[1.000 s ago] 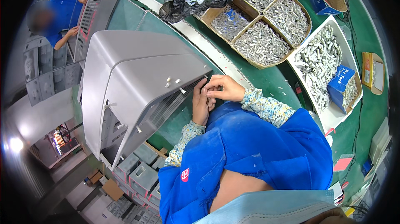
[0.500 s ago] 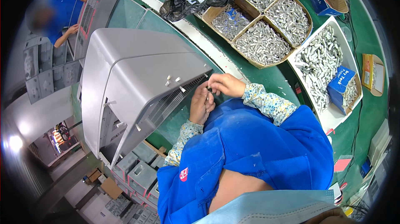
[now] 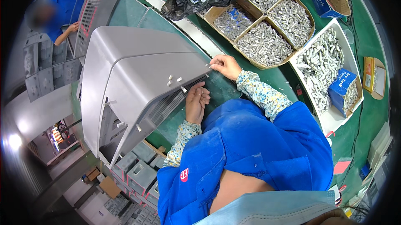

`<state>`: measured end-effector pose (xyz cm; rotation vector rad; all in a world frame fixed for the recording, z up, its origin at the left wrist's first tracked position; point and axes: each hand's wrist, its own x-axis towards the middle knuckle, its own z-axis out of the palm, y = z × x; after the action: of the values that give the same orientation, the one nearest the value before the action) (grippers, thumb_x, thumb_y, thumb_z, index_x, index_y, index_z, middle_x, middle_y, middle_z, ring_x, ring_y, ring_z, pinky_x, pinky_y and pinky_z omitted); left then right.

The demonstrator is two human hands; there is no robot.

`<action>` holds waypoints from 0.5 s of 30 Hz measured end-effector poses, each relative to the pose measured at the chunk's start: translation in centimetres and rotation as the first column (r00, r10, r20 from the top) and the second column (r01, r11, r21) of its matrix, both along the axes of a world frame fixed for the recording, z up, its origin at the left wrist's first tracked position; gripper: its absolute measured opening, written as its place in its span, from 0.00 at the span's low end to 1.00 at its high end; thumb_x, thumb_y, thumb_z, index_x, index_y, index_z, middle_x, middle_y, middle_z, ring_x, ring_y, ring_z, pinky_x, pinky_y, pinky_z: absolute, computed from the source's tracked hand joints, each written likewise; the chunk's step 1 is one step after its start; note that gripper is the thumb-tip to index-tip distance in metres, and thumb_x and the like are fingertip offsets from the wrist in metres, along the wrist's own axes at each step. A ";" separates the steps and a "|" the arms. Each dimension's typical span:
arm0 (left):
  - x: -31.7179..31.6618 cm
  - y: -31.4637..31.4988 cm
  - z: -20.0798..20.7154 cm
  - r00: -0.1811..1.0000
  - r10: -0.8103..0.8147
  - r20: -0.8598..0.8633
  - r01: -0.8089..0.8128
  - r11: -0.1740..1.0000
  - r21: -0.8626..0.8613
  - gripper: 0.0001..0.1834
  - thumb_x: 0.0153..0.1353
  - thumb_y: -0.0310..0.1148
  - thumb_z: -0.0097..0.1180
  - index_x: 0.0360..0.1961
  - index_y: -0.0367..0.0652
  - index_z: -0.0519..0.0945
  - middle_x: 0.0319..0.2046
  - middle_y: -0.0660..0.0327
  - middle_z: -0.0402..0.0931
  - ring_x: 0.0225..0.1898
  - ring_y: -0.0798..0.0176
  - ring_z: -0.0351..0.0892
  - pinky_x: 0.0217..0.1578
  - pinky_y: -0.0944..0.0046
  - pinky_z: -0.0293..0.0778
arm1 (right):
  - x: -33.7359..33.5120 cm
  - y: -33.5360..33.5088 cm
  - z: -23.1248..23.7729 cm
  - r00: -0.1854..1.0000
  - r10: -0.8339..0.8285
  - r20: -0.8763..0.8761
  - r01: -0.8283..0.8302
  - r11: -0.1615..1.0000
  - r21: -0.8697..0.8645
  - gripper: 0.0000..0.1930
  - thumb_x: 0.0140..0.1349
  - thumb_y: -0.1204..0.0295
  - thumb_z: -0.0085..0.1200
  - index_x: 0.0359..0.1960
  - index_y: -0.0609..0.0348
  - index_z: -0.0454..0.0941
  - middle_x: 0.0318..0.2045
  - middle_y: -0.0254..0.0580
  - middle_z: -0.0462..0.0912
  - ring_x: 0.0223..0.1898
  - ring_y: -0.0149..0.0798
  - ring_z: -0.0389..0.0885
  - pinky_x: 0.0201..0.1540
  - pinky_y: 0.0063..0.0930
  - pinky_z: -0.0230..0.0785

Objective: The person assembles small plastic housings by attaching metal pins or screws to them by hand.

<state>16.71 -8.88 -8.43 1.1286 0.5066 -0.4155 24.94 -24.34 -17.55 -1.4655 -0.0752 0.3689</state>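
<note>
A large grey moulded housing (image 3: pixel 138 72) lies before me, with a slotted grille along its near edge. Small white plugs stick out of its rims, and a few white plugs (image 3: pixel 179 79) sit on its upper face. Beside the grille, my left hand (image 3: pixel 196 103) is half closed, palm turned up, around small pale pieces that look like plugs. My right hand (image 3: pixel 225 67) is pinched closed at the housing's far right corner, its fingertips next to a small white plug (image 3: pixel 206 65). What lies between those fingertips is hidden.
Divided cardboard boxes (image 3: pixel 264 43) full of small plugs stand at the back right. Nearer are a white bin (image 3: pixel 319 70) of plugs and a blue carton (image 3: pixel 343 85). A black bag (image 3: pixel 181 3) holds white pieces. At far left a co-worker (image 3: pixel 62 9) handles another grey panel (image 3: pixel 94 18).
My right hand has moved away from my left, outward to the housing's far right corner. The left hand has stayed beside the grille, its fingers loosening slightly.
</note>
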 end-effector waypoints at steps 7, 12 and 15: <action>0.2 -0.3 -0.1 0.989 -0.120 -0.091 0.123 0.992 0.032 0.12 0.62 0.37 0.39 0.36 0.39 0.70 0.18 0.69 0.61 0.17 0.78 0.57 0.16 0.78 0.55 | 0.5 0.8 0.2 0.979 0.126 -0.160 -0.147 0.981 -0.129 0.08 0.54 0.69 0.50 0.25 0.62 0.73 0.19 0.41 0.76 0.22 0.33 0.76 0.27 0.27 0.67; 1.1 -1.4 0.4 0.976 -0.151 -0.156 0.161 0.985 0.056 0.13 0.62 0.40 0.40 0.28 0.41 0.69 0.14 0.71 0.55 0.13 0.78 0.50 0.12 0.77 0.48 | -0.1 1.0 -0.2 0.980 0.051 0.194 0.013 0.950 -0.313 0.09 0.54 0.68 0.47 0.26 0.61 0.71 0.21 0.47 0.75 0.26 0.48 0.74 0.29 0.36 0.66; 1.1 -0.9 0.4 0.964 -0.200 -0.173 0.204 0.979 0.008 0.15 0.61 0.41 0.42 0.25 0.41 0.68 0.13 0.72 0.54 0.11 0.79 0.48 0.11 0.77 0.45 | -1.2 0.2 1.1 0.965 -0.049 0.258 0.118 0.958 -0.260 0.08 0.54 0.68 0.48 0.28 0.59 0.73 0.25 0.47 0.76 0.28 0.46 0.75 0.31 0.33 0.66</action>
<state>17.78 -9.83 -8.00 1.1798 0.5504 -0.6899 23.76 -24.13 -16.44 -1.7785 -0.1678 0.1253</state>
